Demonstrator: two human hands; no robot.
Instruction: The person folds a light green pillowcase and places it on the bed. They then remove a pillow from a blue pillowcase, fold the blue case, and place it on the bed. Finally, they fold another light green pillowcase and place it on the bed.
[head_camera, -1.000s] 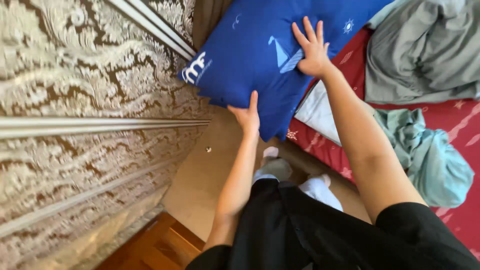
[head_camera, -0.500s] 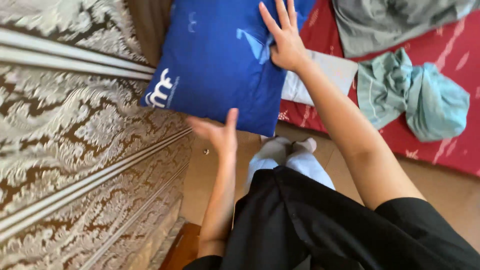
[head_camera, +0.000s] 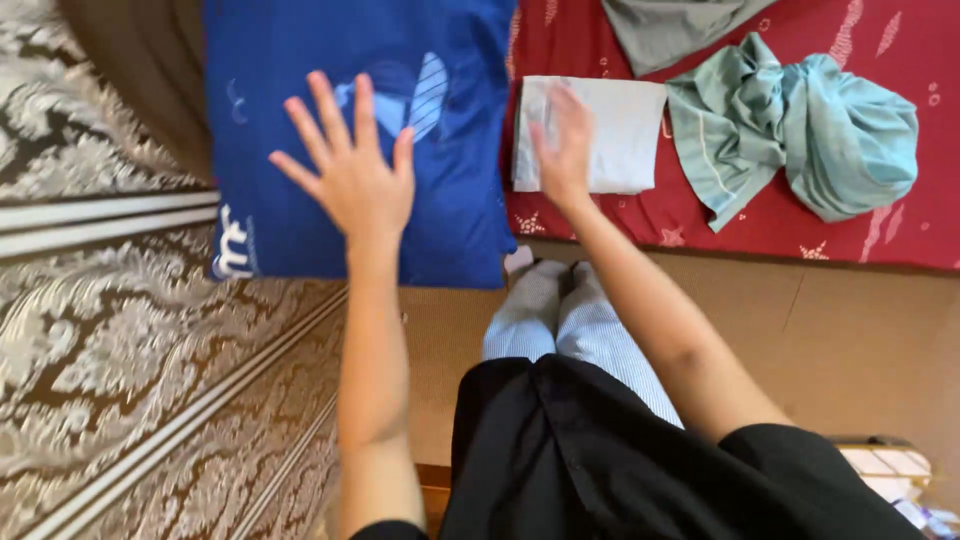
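Pillow first, since it's what both hands are busy with: big blue one with a pale printed shape, standing up against the curtain side at the head end of the bed, its lower edge hanging just past the mattress edge over the floor.

Head view, the only one there is:

- Left hand has its grip fully released, fingers fanned wide, palm flat toward the pillow face. Can't tell for sure if it's pressing or just off the surface.
- Right hand is blurred, so I can't tell its grip for certain; it looks flat and loose, nothing pinched in it. It sits just right of the pillow's edge, over the folded pale cloth.
- Further right of that hand lies a crumpled teal garment, well apart, and a grey one at the top edge.

What could go wrong, as I see it: nothing is actually gripping the pillow. If it's only propped and the flat left palm eases off, it looks likely to tip forward or slide down off the bed edge onto the floor. That blurred right hand could also drag the folded cloth out of its neat fold.
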